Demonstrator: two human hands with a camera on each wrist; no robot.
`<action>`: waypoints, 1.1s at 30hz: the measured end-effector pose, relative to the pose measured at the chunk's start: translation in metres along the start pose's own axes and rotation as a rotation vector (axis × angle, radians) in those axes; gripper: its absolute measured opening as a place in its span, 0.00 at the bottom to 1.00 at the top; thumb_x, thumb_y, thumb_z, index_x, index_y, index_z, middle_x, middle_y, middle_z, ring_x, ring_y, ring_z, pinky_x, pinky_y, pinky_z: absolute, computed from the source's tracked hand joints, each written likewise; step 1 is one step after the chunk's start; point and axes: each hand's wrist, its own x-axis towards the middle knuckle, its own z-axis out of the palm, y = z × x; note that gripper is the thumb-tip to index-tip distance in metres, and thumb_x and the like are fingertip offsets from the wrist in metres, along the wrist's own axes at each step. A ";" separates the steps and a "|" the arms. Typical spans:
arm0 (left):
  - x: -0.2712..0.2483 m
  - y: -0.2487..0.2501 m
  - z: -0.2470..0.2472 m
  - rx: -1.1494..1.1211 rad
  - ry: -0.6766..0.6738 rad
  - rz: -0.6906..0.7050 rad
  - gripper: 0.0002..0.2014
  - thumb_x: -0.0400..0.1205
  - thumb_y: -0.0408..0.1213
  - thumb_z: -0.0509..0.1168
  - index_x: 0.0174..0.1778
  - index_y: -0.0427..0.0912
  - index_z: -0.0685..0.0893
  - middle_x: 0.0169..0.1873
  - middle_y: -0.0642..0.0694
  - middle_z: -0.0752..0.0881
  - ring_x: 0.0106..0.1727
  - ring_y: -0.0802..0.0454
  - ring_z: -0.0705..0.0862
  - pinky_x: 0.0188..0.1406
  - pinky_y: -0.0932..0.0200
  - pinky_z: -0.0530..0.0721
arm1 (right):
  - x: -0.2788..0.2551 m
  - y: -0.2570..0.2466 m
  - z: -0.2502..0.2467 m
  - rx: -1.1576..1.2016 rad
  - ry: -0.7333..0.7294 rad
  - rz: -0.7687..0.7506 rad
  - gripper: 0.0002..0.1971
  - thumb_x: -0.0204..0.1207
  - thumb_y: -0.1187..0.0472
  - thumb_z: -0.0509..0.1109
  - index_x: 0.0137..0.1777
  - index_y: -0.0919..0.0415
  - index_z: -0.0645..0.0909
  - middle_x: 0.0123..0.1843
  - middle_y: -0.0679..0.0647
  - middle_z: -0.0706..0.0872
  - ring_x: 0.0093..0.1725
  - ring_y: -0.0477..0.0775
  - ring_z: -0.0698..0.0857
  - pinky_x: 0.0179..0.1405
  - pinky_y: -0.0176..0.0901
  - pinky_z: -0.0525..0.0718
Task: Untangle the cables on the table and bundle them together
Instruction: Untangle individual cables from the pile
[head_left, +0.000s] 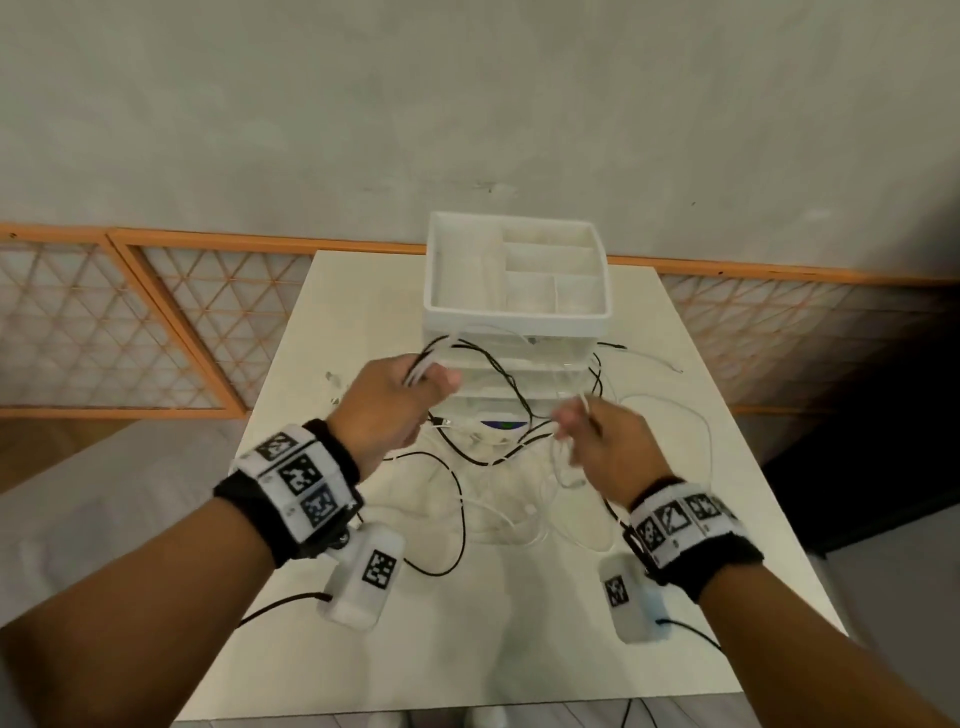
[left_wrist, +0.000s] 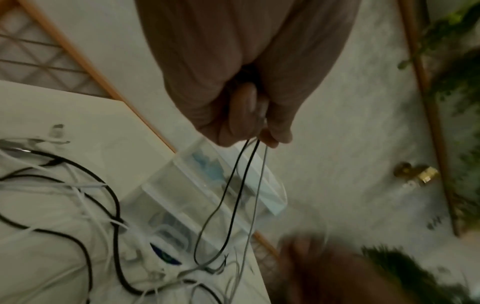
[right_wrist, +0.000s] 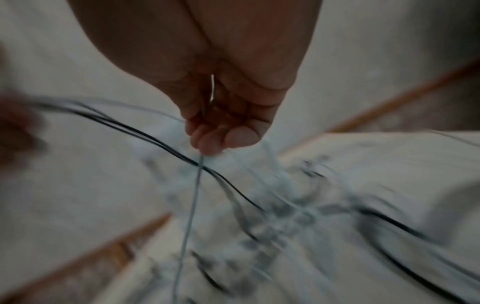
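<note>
A tangle of black and white cables lies on the white table in front of me. My left hand is raised above it and grips a bunch of black and white cables that hang down to the pile. My right hand pinches a white cable that drops straight down to the tangle. A black cable runs between the two hands. The right wrist view is blurred.
A white drawer organiser with a divided top tray stands at the back of the table, right behind the cables. A loose white cable end lies to its right. A lattice screen and a wall stand behind the table.
</note>
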 end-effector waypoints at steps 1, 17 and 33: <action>0.002 -0.001 0.011 0.032 0.013 0.021 0.12 0.86 0.41 0.66 0.38 0.41 0.84 0.18 0.54 0.66 0.18 0.54 0.61 0.17 0.66 0.60 | 0.001 -0.034 -0.009 0.076 0.030 -0.122 0.11 0.86 0.56 0.62 0.47 0.56 0.84 0.41 0.50 0.90 0.34 0.53 0.87 0.41 0.47 0.88; 0.021 -0.035 -0.015 -0.037 0.233 -0.132 0.14 0.91 0.42 0.53 0.42 0.41 0.74 0.42 0.42 0.94 0.14 0.55 0.61 0.14 0.63 0.67 | 0.037 -0.077 -0.080 0.294 0.686 -0.377 0.10 0.85 0.45 0.62 0.61 0.44 0.80 0.58 0.53 0.87 0.52 0.55 0.87 0.53 0.54 0.87; 0.021 0.044 0.082 -0.251 -0.098 0.039 0.12 0.92 0.48 0.50 0.49 0.46 0.72 0.38 0.54 0.93 0.20 0.53 0.65 0.14 0.63 0.70 | 0.020 -0.170 -0.071 0.462 0.378 -0.664 0.07 0.87 0.59 0.63 0.58 0.54 0.81 0.57 0.47 0.87 0.57 0.52 0.87 0.53 0.52 0.85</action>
